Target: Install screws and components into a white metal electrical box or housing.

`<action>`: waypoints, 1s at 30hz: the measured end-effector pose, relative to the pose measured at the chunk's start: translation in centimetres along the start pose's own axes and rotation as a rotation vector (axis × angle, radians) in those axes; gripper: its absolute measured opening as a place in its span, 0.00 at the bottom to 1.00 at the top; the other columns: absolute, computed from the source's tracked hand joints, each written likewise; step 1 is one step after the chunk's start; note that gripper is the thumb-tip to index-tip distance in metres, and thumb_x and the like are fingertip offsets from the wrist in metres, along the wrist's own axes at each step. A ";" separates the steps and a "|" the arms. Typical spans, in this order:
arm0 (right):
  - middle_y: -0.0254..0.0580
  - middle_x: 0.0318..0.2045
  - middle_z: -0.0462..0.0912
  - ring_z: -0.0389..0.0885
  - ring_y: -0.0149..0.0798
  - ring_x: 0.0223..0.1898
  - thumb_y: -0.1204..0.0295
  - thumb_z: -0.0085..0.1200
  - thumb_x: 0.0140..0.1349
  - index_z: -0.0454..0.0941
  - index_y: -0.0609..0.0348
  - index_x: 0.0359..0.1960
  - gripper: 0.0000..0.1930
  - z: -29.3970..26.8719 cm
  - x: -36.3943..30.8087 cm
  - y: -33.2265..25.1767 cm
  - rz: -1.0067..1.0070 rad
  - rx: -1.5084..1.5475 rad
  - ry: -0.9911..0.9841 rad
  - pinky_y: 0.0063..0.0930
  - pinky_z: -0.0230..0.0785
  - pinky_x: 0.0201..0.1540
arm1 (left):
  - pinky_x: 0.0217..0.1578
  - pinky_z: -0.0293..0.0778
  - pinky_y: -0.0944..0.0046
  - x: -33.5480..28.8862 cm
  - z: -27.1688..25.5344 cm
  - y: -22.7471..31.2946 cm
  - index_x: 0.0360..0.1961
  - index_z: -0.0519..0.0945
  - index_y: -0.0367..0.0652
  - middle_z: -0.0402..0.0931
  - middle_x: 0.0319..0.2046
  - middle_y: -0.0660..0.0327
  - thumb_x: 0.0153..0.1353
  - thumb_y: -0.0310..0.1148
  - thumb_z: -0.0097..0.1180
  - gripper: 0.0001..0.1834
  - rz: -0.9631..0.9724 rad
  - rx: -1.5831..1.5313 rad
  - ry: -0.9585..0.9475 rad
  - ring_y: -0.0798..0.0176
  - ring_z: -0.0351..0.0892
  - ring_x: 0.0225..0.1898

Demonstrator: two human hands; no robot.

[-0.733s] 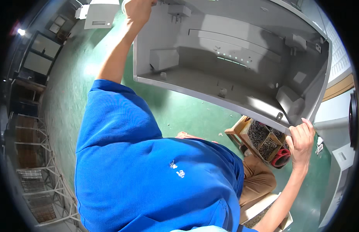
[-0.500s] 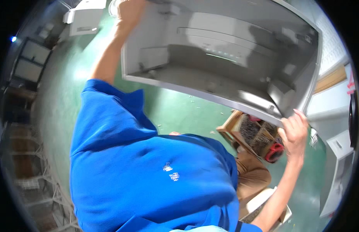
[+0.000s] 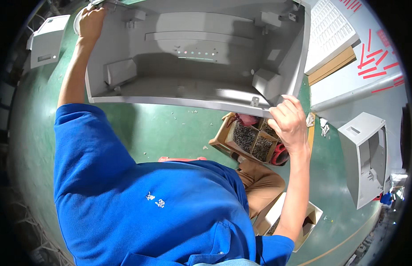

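A large grey metal housing (image 3: 197,82) lies in front of me with its open side toward me, showing small fittings and a row of small holes inside. My left hand (image 3: 91,22) is closed at its far left corner, its fingertips partly hidden. At the near right corner, my right hand (image 3: 291,119) grips the rim with its fingers closed over the edge. A small pale block (image 3: 266,83) sits inside the housing close to my right hand.
Below the housing's right end stands a wooden divided box (image 3: 243,135) of small dark fasteners, with a red ring-shaped thing (image 3: 280,154) beside it. Another grey housing (image 3: 364,159) stands at the right, and one (image 3: 49,42) at the far left. A white box (image 3: 313,218) is beside my leg.
The housing has shifted left in view and appears more level, with both hands still at its corners. My view has turned, showing more of the right side.
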State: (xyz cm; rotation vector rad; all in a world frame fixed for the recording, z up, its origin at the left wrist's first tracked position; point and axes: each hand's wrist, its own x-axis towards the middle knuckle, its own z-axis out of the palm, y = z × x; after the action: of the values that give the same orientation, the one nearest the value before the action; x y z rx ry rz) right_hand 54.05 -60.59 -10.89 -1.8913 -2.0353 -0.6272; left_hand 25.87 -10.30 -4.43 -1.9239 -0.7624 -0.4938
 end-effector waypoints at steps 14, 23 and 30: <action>0.49 0.56 0.69 0.62 0.46 0.63 0.76 0.46 0.52 0.70 0.65 0.53 0.22 2.2 4.3 -2.9 -0.102 -0.148 -0.071 0.43 0.51 0.67 | 0.44 0.68 0.61 -2.3 -10.2 4.2 0.35 0.82 0.51 0.80 0.40 0.70 0.55 0.36 0.55 0.07 -0.178 -0.519 0.190 0.63 0.77 0.43; 0.46 0.45 0.77 0.71 0.46 0.53 0.82 0.54 0.47 0.77 0.63 0.40 0.15 1.2 -9.2 -4.5 0.473 0.017 -0.007 0.42 0.63 0.57 | 0.47 0.68 0.62 -0.7 -17.9 12.5 0.32 0.82 0.42 0.81 0.37 0.60 0.52 0.31 0.60 0.07 -0.111 -1.005 0.112 0.57 0.78 0.42; 0.42 0.43 0.78 0.73 0.43 0.50 0.78 0.57 0.49 0.78 0.63 0.38 0.12 2.7 -18.0 -9.7 0.813 0.170 -0.049 0.37 0.65 0.54 | 0.25 0.70 0.70 -0.3 -14.1 18.2 0.28 0.81 0.34 0.78 0.20 0.58 0.52 0.40 0.64 0.16 -0.244 -1.524 -0.442 0.71 0.73 0.21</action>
State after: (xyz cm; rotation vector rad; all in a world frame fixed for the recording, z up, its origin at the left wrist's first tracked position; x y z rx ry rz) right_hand 46.36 -75.19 -23.21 -2.3685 -1.1088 -0.1842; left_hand 37.99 -29.08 -10.02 -3.4453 -1.0171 -0.9772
